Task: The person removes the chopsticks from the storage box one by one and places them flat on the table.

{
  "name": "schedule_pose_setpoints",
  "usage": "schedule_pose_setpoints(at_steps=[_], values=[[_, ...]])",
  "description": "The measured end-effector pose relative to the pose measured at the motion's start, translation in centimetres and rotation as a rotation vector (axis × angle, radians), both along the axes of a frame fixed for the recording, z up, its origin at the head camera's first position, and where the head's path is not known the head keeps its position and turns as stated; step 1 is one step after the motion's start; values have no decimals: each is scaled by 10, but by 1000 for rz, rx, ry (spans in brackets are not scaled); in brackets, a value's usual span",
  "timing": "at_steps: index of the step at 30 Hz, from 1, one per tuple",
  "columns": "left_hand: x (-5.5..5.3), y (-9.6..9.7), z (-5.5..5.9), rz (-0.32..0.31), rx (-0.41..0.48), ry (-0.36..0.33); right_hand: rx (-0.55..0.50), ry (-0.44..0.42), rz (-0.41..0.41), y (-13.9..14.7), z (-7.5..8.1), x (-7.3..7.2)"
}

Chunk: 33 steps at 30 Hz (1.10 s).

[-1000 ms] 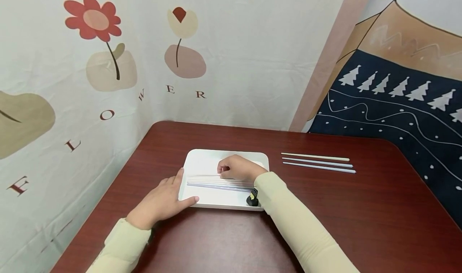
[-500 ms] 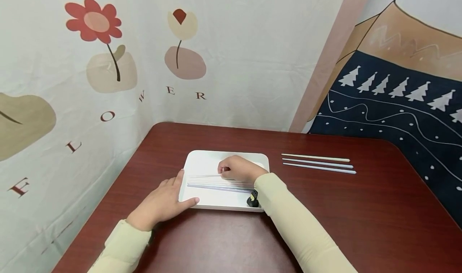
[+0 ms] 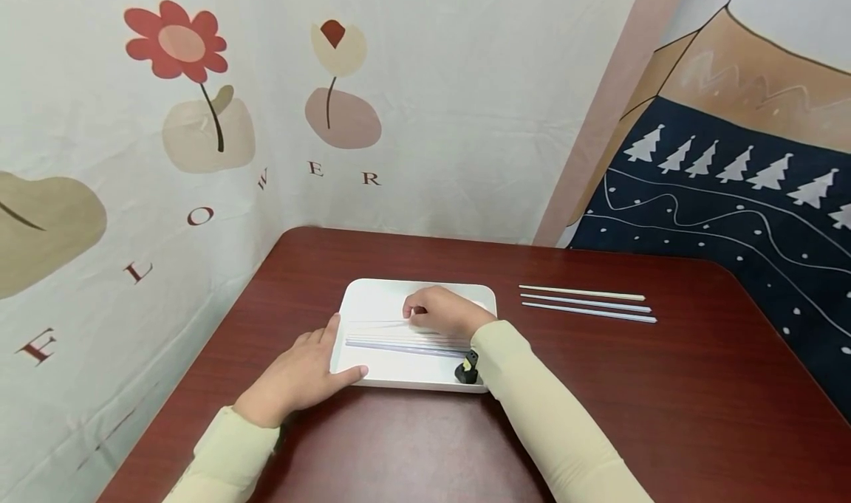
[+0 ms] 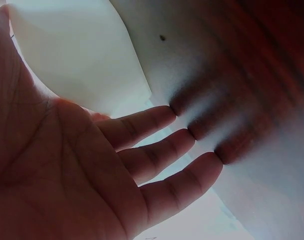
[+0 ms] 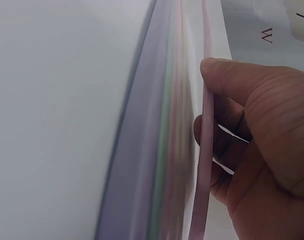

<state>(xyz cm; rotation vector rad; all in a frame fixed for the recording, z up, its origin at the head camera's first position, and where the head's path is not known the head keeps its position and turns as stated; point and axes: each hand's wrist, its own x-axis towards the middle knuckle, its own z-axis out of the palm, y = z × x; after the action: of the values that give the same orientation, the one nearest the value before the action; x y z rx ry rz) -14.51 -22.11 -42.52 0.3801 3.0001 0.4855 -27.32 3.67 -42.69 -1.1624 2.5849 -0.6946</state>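
Note:
My right hand (image 3: 447,312) pinches a pink chopstick (image 5: 205,150) between thumb and fingers, over the white tray (image 3: 379,294). Beside that chopstick, several pastel chopsticks (image 3: 392,338) lie side by side in the tray; in the right wrist view, lilac, green and pink ones show, including a lilac chopstick (image 5: 137,150). The right forearm and hand hide part of the row. My left hand (image 3: 295,370) rests at the tray's left side, thumb on the near left corner. Its fingers (image 4: 176,185) are extended in the left wrist view and hold nothing.
On the dark red table (image 3: 425,444), three more chopsticks (image 3: 588,307), one yellowish and two bluish, lie to the right of the tray. A small black device (image 3: 467,368) is at the right wrist. Printed curtains (image 3: 452,119) stand behind the table.
The head view has shifted very slightly. Both hands keep their places, the right one with the pink chopstick still pinched.

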Motion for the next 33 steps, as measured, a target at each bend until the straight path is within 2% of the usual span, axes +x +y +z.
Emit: schedule_pose_setpoints(at_steps=[13, 25, 33], values=[[1, 0, 2, -2, 3, 12, -70, -17, 11, 0, 5, -2], [5, 1, 4, -10, 15, 9, -28, 106, 38, 7, 13, -5], [5, 0, 4, -11, 8, 22, -39, 92, 17, 15, 32, 1]])
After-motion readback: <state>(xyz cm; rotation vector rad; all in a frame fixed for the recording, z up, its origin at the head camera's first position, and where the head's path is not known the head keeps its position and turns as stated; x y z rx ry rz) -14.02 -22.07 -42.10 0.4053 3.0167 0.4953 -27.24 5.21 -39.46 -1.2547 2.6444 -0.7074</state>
